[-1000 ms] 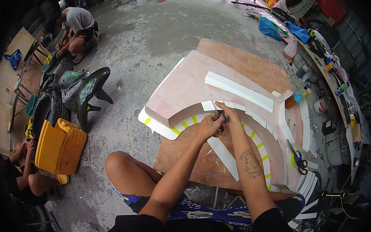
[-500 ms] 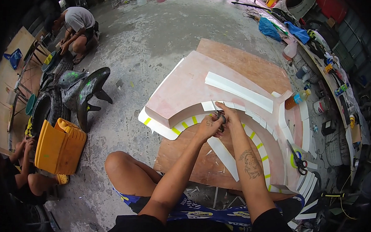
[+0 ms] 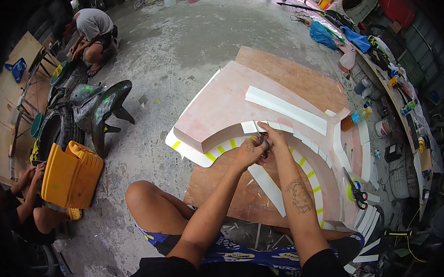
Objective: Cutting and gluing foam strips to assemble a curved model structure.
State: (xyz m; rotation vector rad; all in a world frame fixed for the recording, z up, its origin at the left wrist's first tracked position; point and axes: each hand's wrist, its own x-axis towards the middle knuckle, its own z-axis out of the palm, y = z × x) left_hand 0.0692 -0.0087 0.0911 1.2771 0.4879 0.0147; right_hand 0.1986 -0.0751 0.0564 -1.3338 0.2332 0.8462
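Observation:
Both hands meet at the curved inner edge of a large pinkish fender-shaped form [image 3: 214,103] lying on a plywood board [image 3: 229,194]. My left hand [image 3: 250,151] is closed round a small dark tool [image 3: 266,147]; its kind is mostly hidden between the hands. My right hand [image 3: 276,138] lies just beside it, thumb and finger pinched at the white strip [image 3: 249,127] along the curve's upper edge. Below, a white flange with yellow tape marks [image 3: 220,149] follows the curve. A loose white strip [image 3: 267,190] slants across the plywood under my forearms.
On the form's right lie black-handled scissors [image 3: 360,197] by a green tape roll [image 3: 352,190]. A folded white strip [image 3: 286,109] and an amber bottle [image 3: 354,119] rest there too. White offcuts [image 3: 367,221] lie lower right. Leftward are a yellow bin [image 3: 72,178], black fairing [image 3: 108,112] and two people.
My hands stay nearly in place, with a slight shift of the fingers round the dark tool. The form and strips have not moved.

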